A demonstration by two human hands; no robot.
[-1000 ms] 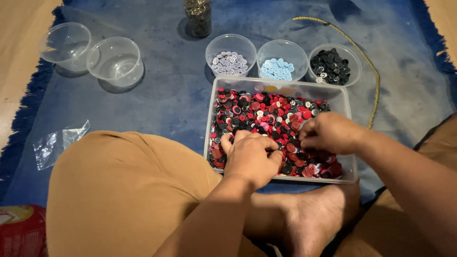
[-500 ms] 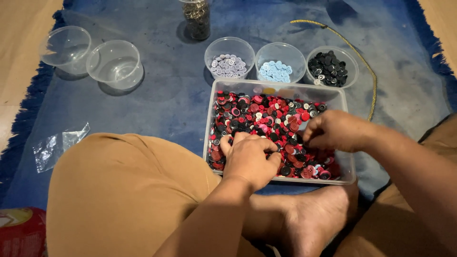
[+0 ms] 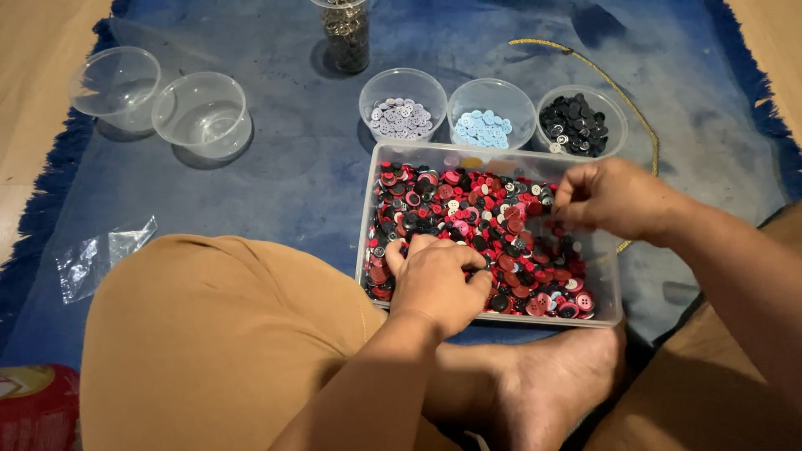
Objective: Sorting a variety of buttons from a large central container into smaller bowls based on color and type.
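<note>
A clear rectangular tray [image 3: 494, 154] holds a heap of mixed buttons [image 3: 468, 209], mostly red and black with some pink and white. My left hand [image 3: 439, 280] rests on the heap at the tray's near left, knuckles up and fingers curled into the buttons. Anything under its palm is hidden. My right hand [image 3: 614, 200] hovers over the tray's right side. Its thumb and fingertips are pinched together on what looks like a small dark button.
Beyond the tray stand three clear cups: lilac-grey buttons [image 3: 403, 115], light blue buttons [image 3: 489, 127], black buttons [image 3: 576, 124]. Two empty cups [image 3: 203, 113] sit far left, a jar [image 3: 345, 33] at the back. A yellow cord [image 3: 622, 92], a plastic bag [image 3: 100, 255], and my knee and foot lie nearby on the blue mat [image 3: 276, 175].
My right hand has risen from the heap and shifted a little to the right and away from me, fingers pinched. My left hand has stayed almost still in the tray.
</note>
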